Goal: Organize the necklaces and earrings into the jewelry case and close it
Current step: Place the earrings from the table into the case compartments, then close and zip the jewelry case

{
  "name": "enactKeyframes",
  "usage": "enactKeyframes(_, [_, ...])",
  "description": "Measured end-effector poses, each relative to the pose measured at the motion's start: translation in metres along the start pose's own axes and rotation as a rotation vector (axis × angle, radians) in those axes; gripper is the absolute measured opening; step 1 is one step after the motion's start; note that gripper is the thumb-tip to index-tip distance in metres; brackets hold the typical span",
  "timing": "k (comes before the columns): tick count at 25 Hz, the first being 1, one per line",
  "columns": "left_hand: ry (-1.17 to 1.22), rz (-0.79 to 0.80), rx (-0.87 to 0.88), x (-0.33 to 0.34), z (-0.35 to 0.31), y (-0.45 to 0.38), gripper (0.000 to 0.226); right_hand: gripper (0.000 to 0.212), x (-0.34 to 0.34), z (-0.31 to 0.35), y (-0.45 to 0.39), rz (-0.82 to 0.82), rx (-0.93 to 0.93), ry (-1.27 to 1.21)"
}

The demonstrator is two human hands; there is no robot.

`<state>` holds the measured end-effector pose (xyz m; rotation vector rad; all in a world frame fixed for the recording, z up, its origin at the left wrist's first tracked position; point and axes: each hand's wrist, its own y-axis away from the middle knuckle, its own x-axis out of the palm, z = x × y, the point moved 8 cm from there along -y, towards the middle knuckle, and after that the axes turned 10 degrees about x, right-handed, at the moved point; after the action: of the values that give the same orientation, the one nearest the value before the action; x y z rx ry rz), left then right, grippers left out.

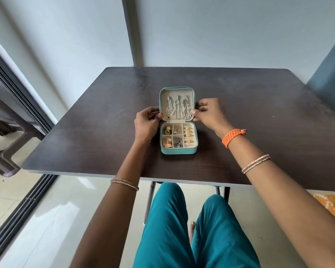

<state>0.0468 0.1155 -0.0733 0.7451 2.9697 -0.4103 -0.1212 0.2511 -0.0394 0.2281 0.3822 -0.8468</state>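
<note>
Most of the sorting looks finished: necklaces (177, 108) hang in the lid (176, 91), earrings (179, 136) fill the jewelry case (179, 150) mid-table (85, 122), and we pinch the lid's edges with left hand (146, 122) and right hand (209, 113), closing still ahead.

no readable text (or labels), no numbers

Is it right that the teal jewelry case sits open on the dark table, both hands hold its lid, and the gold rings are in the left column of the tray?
Not quite. The head view shows the gold rings in the right column of the tray, not the left. The rest holds: the jewelry case sits open on the table, with the left hand and right hand holding its lid.
</note>
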Motion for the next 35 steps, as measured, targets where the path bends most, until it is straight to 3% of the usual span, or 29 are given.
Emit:
enactKeyframes(4, [0.124,0.035,0.094,-0.001,-0.002,0.007,0.017,0.023,-0.006,0.007,0.017,-0.078,-0.105,0.044])
enactKeyframes(11, [0.124,0.129,0.223,-0.004,-0.016,0.020,0.024,0.024,-0.011,0.014,0.044,-0.178,-0.227,0.109])
enactKeyframes(17, [0.209,0.193,0.200,-0.003,-0.017,0.032,0.025,0.021,-0.009,0.012,0.066,-0.205,-0.351,0.087])
enactKeyframes(22, [0.205,0.169,0.102,-0.004,-0.005,0.022,0.039,0.033,0.000,0.002,0.073,-0.178,-0.434,0.119])
enactKeyframes(24, [0.128,0.260,0.063,0.007,-0.007,0.016,0.045,0.037,0.003,0.003,0.073,-0.140,-0.444,0.234])
enactKeyframes(26, [-0.020,0.460,0.003,0.022,-0.013,0.013,0.053,0.040,-0.002,0.008,0.072,-0.124,-0.413,0.293])
enactKeyframes(29, [-0.255,0.716,-0.019,0.031,-0.017,0.007,0.060,0.020,-0.001,0.021,0.072,-0.026,-0.318,0.320])
enactKeyframes(30, [-0.286,0.766,0.000,0.031,-0.017,0.003,0.057,0.024,0.011,0.020,0.072,0.105,-0.271,0.404])
enactKeyframes(32, [-0.343,0.796,0.040,0.029,-0.014,-0.005,0.047,0.070,0.036,0.008,0.074,0.362,-0.211,0.654])
enactKeyframes(33, [-0.375,0.785,0.054,0.027,-0.013,-0.008,0.038,0.085,0.042,0.006,0.074,0.412,-0.226,0.712])
enactKeyframes(35, [-0.464,0.741,0.109,0.022,-0.015,-0.013,0.024,0.089,0.042,0.010,0.071,0.396,-0.286,0.662])
